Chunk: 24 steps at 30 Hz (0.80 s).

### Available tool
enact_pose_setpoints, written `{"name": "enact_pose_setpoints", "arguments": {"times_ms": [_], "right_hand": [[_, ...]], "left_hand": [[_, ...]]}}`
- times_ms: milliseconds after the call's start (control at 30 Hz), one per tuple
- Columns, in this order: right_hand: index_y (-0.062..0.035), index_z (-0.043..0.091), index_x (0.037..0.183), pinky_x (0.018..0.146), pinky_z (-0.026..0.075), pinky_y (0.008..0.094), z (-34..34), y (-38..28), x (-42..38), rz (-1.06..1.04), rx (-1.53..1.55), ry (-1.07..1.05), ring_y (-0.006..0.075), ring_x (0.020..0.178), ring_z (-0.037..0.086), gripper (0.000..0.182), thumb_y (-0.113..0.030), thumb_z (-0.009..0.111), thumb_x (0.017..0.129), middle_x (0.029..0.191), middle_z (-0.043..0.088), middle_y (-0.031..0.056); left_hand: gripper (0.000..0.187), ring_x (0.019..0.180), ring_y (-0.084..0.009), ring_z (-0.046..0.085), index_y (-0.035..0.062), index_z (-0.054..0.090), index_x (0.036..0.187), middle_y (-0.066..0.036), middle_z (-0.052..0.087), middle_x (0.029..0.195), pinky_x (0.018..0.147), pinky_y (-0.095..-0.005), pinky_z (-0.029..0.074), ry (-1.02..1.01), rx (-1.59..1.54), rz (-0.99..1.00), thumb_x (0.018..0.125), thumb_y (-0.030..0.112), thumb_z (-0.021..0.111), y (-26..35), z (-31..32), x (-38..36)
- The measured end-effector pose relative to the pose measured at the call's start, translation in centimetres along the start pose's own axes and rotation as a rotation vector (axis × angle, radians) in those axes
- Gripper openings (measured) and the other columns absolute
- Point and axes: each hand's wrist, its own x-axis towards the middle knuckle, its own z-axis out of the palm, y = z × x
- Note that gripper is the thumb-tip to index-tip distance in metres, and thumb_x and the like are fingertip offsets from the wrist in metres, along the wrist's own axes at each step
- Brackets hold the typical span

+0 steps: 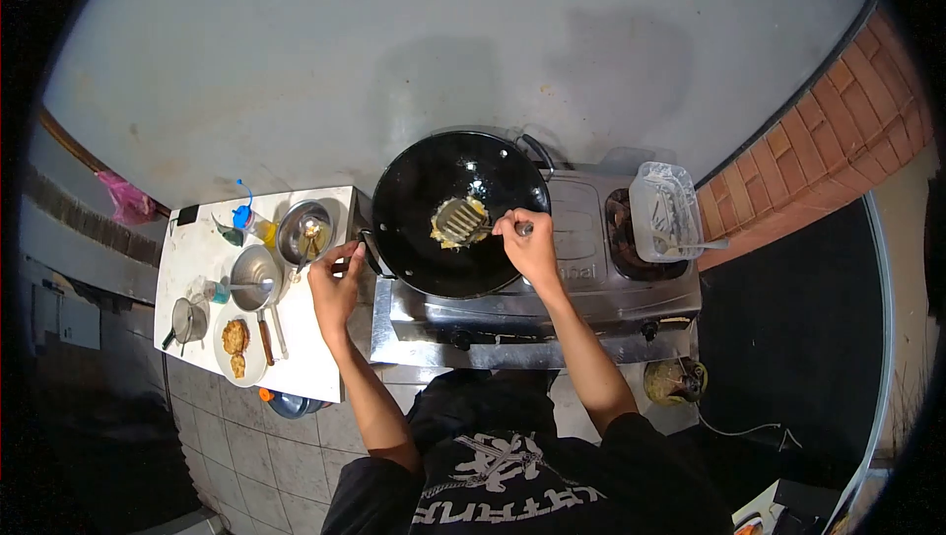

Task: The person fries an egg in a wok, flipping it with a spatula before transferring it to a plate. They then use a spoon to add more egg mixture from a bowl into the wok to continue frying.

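A large black wok (424, 170) sits on the left part of a metal gas stove (576, 230). In the wok lies a small yellowish piece of food (439, 232), partly covered by a slotted metal spatula (459, 221). My right hand (529, 244) is closed round the spatula's handle, over the wok's right side. At the wok's left side, my left hand (338, 284) has its fingertips at the looped handle (372, 251), thumb and forefinger close together on it.
Left, a white table (310, 358) bears metal bowls (256, 264), a plate (258, 363) of fried food, an oil bottle (264, 231) and a small pot (189, 320). A plastic container (662, 200) with a spoon stands over the right burner. A grey wall (473, 62) rises behind the stove.
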Motion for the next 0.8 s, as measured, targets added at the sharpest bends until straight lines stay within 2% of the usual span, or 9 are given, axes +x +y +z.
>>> {"name": "enact_pose_setpoints", "arguments": {"times_ms": [233,500,633,733,800], "right_hand": [[0.0054,0.061,0.066,0.051,0.042,0.0269,0.2,-0.1,0.1,0.043,0.012,-0.038,0.0089,0.054,0.056,0.016,-0.001,0.056,0.080,0.057,0.061,0.0103],[0.0046,0.060,0.065,0.046,0.035,0.0274,0.3,0.1,0.3,0.069,-0.032,-0.019,0.0056,0.049,0.047,0.016,-0.003,0.058,0.079,0.051,0.054,0.0072],[0.0046,0.061,0.065,0.046,0.035,0.0274,0.2,0.7,0.3,0.040,-0.014,-0.013,0.0055,0.049,0.046,0.016,-0.004,0.059,0.079,0.050,0.053,0.0068],[0.0045,0.062,0.067,0.046,0.035,0.0272,0.5,0.2,0.4,-0.013,0.004,-0.004,0.0052,0.048,0.045,0.018,-0.005,0.059,0.082,0.050,0.053,0.0064],[0.0045,0.063,0.068,0.047,0.036,0.0269,0.1,-0.7,0.2,0.046,-0.048,0.010,0.0050,0.047,0.045,0.021,-0.007,0.060,0.085,0.050,0.053,0.0064]], "left_hand": [[0.029,0.072,-0.0145,0.063,-0.0069,0.068,0.100,-0.014,0.070,0.083,0.069,-0.0275,0.051,0.002,0.021,0.033,0.086,0.018,0.070,0.3,0.3,0.1],[0.031,0.069,-0.0154,0.064,-0.0066,0.068,0.100,-0.013,0.070,0.083,0.067,-0.0277,0.052,0.029,0.003,0.043,0.086,0.020,0.070,-0.1,-0.3,0.4],[0.031,0.069,-0.0162,0.064,-0.0068,0.068,0.102,-0.014,0.070,0.083,0.067,-0.0281,0.052,0.052,0.047,0.055,0.086,0.021,0.069,0.2,-0.8,0.4],[0.033,0.071,-0.0168,0.065,-0.0072,0.067,0.103,-0.015,0.069,0.082,0.066,-0.0285,0.051,0.081,0.061,0.010,0.086,0.022,0.069,-0.1,-1.4,0.5],[0.036,0.071,-0.0164,0.064,-0.0074,0.066,0.103,-0.015,0.068,0.080,0.065,-0.0285,0.050,0.060,0.081,-0.044,0.087,0.024,0.068,-0.4,-1.7,0.4]]}}
